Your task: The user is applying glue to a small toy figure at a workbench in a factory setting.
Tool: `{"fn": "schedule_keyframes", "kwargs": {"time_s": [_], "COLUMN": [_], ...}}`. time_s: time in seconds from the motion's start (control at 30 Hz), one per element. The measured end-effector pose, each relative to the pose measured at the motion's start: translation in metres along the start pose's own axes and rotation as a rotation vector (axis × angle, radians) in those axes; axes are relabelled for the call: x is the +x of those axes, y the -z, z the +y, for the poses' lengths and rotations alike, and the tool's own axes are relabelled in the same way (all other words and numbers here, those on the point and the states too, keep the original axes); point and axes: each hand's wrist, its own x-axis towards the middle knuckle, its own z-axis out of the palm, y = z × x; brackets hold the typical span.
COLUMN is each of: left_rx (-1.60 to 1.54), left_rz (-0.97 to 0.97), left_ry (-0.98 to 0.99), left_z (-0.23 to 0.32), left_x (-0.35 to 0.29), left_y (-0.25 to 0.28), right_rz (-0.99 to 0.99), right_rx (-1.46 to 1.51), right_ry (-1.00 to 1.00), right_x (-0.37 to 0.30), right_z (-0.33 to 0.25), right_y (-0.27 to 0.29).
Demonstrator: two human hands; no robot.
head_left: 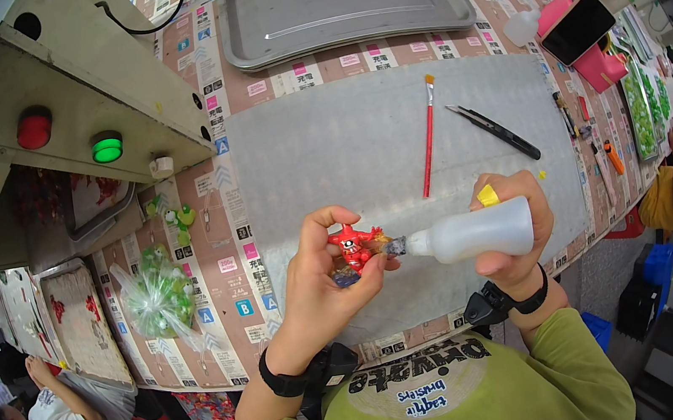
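Closest in, the left hand is pinching a small red plastic monster figure just above the counter. Right hand is wrapped tight round a soft translucent squeeze bottle, nozzle touching the figure, so I'd guess it's mid-application. A red-handled paintbrush and black clippers lie untouched on the grey mat. Nothing's blocking; the clear bag of green figures sits well left.

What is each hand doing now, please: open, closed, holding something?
Left hand: fingers closed on the red figurine.
Right hand: fingers closed on the squeeze bottle, nozzle at the figurine.
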Motion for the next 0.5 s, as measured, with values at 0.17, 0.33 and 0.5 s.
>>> {"fn": "schedule_keyframes", "kwargs": {"time_s": [0.17,0.33,0.5], "left_rx": [0.025,0.012,0.002], "left_rz": [-0.01,-0.019,-0.021], "left_ry": [0.009,0.021,0.02], "left_z": [0.0024,0.0027,0.0023], "left_x": [0.0,0.0005,0.0003], "left_y": [0.0007,0.0005,0.0001], "right_rz": [0.005,-0.004,-0.006], "right_rx": [-0.041,-0.046,-0.039], "right_ry": [0.015,0.024,0.012], "right_x": [-0.0009,-0.0005,-0.0008], "right_z": [-0.0001,0.0003,-0.0007], "right_y": [-0.0015,-0.0015,-0.0023]}}
